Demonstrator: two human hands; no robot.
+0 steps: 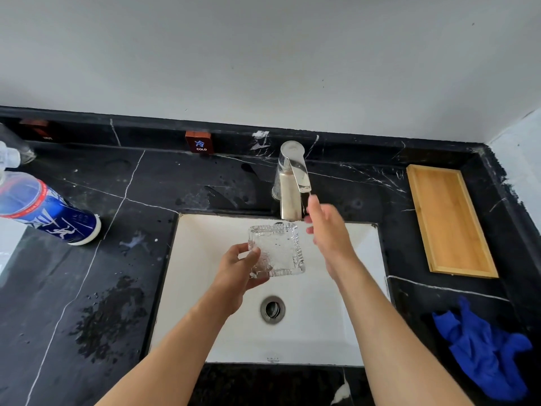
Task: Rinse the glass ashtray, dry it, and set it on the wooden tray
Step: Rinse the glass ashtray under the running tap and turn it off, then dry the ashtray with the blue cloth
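A square clear glass ashtray (279, 249) with ribbed edges is held over the white sink (205, 288), just below the spout. My left hand (237, 269) grips its near left corner. My right hand (326, 230) is open with fingers apart, blurred, just right of the ashtray and right below the tip of the silver faucet (291, 183). A long wooden tray (448, 221) lies on the black marble counter to the right of the sink, with nothing on it. A crumpled blue cloth (483, 347) lies on the counter at the near right.
A blue and white spray can (49, 212) lies at the far left, with a clear bottle (11, 153) behind it. A small red "COLD" sign (200, 143) stands against the back ledge. The counter (102, 317) left of the sink is wet. The drain (272, 309) is open.
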